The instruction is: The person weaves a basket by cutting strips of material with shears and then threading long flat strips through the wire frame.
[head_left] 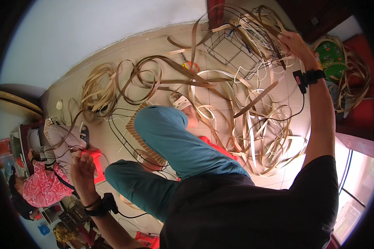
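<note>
My right hand (pixel 294 44) reaches out to the far right, its fingers closed around a flat brown weaving strip (pixel 271 27) at the edge of a tangled bundle. Beside it, pale thin cords (pixel 253 30) hang over a black wire frame (pixel 230 49) on the floor. My left hand (pixel 84 176) is raised at the left, fingers loosely bent and apart, holding nothing that I can see. Below my knees, a woven piece with a slatted edge (pixel 133 128) is partly hidden by my leg. Both wrists wear black bands with small devices.
Loose strips (pixel 212 85) sprawl across the tiled floor, with a coil (pixel 99 87) at the left. Orange-handled scissors (pixel 191 65) lie among them. A green round item (pixel 330 60) draped with strips stands at the right. Another person (pixel 47 182) sits at the left near a red stool (pixel 96 164).
</note>
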`<state>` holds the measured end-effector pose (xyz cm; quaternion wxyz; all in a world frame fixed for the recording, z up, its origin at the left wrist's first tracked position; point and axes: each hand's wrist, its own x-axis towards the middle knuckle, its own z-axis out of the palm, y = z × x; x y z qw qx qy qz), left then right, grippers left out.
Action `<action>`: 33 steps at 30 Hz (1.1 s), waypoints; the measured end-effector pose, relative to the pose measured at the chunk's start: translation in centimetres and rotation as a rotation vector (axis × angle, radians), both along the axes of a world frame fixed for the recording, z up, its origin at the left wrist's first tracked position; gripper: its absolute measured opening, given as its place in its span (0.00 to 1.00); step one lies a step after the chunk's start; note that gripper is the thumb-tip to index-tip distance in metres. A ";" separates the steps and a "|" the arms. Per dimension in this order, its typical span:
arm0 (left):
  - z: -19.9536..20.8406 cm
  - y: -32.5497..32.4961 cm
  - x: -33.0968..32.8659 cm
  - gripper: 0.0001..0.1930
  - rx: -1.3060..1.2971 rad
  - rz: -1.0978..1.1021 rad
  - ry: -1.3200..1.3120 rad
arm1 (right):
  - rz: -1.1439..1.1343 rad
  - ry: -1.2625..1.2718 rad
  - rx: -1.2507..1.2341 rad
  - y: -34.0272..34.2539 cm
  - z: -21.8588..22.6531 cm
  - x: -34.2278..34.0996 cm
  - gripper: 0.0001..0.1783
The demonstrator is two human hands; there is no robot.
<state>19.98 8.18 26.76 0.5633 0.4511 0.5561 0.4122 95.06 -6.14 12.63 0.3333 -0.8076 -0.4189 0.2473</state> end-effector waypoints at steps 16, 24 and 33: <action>-3.4 -6.2 15.5 0.15 -0.206 -0.550 -0.844 | 1.026 0.962 0.305 -2.6 5.0 -36.1 0.12; 4.3 0.7 6.1 0.10 0.196 -0.388 -0.895 | 0.675 0.592 0.087 -5.3 -0.6 -30.3 0.12; 5.1 5.5 -5.1 0.12 0.378 -0.139 -0.583 | 0.629 0.363 0.005 -8.7 -8.7 -24.1 0.12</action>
